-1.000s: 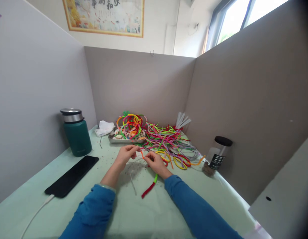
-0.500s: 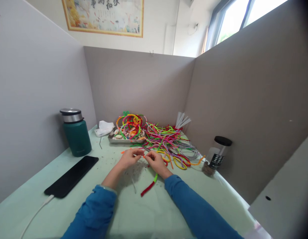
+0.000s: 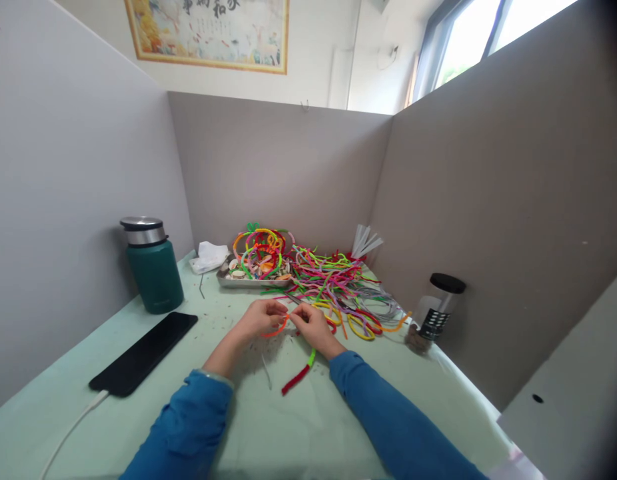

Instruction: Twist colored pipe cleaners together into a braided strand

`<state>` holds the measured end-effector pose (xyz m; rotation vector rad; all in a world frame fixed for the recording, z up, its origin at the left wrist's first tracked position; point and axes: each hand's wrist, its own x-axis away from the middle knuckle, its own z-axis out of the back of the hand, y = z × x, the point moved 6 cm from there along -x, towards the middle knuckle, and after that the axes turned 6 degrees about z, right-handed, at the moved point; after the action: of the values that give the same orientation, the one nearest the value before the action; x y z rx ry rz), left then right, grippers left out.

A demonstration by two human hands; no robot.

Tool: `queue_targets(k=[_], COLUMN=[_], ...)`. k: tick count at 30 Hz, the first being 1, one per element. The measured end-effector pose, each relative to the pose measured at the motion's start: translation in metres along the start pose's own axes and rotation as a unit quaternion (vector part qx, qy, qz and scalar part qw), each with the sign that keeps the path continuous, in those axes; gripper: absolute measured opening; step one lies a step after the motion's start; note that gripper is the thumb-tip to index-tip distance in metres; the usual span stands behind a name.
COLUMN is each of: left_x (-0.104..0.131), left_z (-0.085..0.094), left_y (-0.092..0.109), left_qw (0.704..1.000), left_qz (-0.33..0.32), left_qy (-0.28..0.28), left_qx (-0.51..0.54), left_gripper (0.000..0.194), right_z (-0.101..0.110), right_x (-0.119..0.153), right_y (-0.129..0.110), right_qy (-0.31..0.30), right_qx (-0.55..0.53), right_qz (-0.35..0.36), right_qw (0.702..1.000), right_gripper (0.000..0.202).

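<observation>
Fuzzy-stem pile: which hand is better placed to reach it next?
Probably the right hand: the pile lies ahead and rightward of it, while the left hand is farther away.

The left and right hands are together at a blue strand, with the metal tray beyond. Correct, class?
Blue is wrong: the head view shows the left hand and right hand together at an orange strand, with the metal tray beyond.
</observation>
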<state>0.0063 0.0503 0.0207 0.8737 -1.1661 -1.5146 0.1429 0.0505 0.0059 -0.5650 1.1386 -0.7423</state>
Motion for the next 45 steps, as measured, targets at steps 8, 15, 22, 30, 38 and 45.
queue_targets(k=[8, 15, 22, 30, 38, 45], left_x=[0.002, 0.001, 0.003, -0.002, -0.001, 0.005], left_z=[0.0, -0.002, 0.0, -0.001, -0.005, -0.007], left_y=[0.004, 0.003, 0.004, -0.005, -0.013, -0.008], left_qw=[0.999, 0.983, 0.979, 0.986, 0.996, 0.994], left_qz=[-0.019, -0.046, -0.037, -0.002, 0.032, 0.034], left_qy=[0.021, 0.021, 0.039, 0.038, -0.028, -0.063], left_qx=[-0.044, -0.175, -0.195, -0.161, -0.085, -0.079], left_gripper=[0.037, 0.026, 0.024, 0.028, 0.039, 0.027], right_z=[-0.001, -0.001, 0.002, -0.001, -0.003, -0.003], right_x=[0.0, 0.0, 0.0, 0.0, 0.0, 0.0], right_y=[0.001, 0.0, -0.004, -0.002, -0.003, -0.003], right_qy=[-0.005, -0.007, -0.016, -0.018, -0.028, -0.018], right_qx=[0.005, 0.013, -0.008, 0.007, 0.028, 0.027], right_qz=[0.002, 0.003, -0.009, -0.002, 0.016, 0.015], right_qw=[1.0, 1.0, 1.0, 1.0, 0.999, 0.999], right_gripper=[0.016, 0.015, 0.021, 0.02, 0.014, 0.014])
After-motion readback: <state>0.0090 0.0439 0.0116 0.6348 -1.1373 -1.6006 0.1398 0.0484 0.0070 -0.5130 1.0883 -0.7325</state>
